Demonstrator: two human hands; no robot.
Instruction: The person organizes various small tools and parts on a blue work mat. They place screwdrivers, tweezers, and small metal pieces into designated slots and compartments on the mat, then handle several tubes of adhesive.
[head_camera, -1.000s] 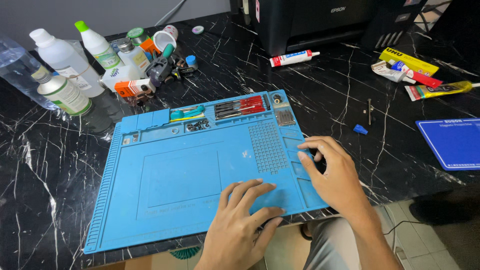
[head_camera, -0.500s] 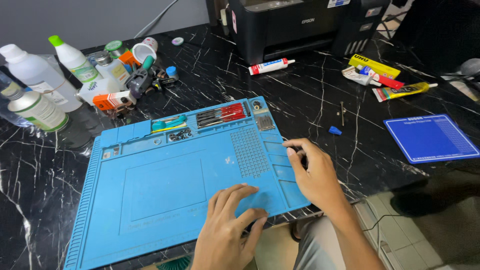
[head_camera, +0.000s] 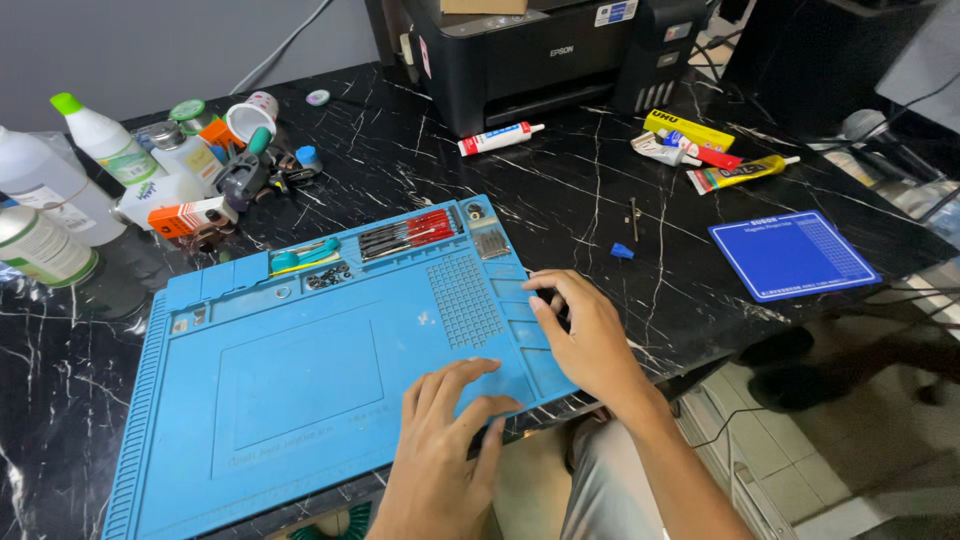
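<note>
Left hand (head_camera: 450, 430) is lying flat, fingers spread, holding nothing, pinning the blue mat (head_camera: 300, 390) near the bench (head_camera: 600, 200) edge, probably steadying it; right hand (head_camera: 585, 335) is curling loosely at the mat's right edge over something dark; can't tell what.

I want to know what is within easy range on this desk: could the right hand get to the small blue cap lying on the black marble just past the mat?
Probably yes. The right hand rests at the blue mat's right edge, and the small blue cap lies on bare marble just beyond it, with nothing between them.
</note>
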